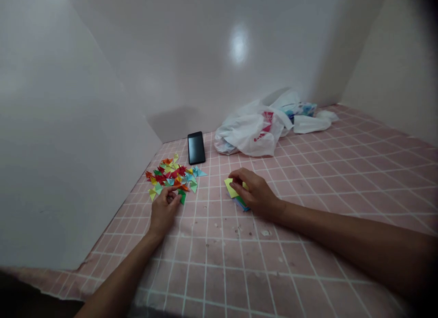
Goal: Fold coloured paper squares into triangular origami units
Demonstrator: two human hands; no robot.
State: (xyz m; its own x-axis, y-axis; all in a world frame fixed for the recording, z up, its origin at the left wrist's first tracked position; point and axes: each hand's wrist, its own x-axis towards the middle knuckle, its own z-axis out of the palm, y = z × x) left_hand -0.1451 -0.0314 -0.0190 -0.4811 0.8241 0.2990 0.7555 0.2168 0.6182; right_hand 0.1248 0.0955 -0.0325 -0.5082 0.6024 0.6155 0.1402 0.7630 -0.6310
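Note:
My left hand (166,211) is at the near edge of a loose pile of small folded origami pieces (174,171) in red, orange, yellow, green and light blue. Its thumb and fingertips pinch a dark green origami piece (182,197). To the right, my right hand (255,190) has thumb and fingers closed on a yellow square of paper (231,189). Under that hand lies a small stack of coloured paper squares (242,204), with green and blue edges showing. The hand covers most of the stack.
A black smartphone (196,148) leans at the back, behind the origami pile. Crumpled white plastic bags (253,131) lie along the back wall to its right. The table cover (212,263) is pink with a white grid. A white panel (68,149) borders the left side.

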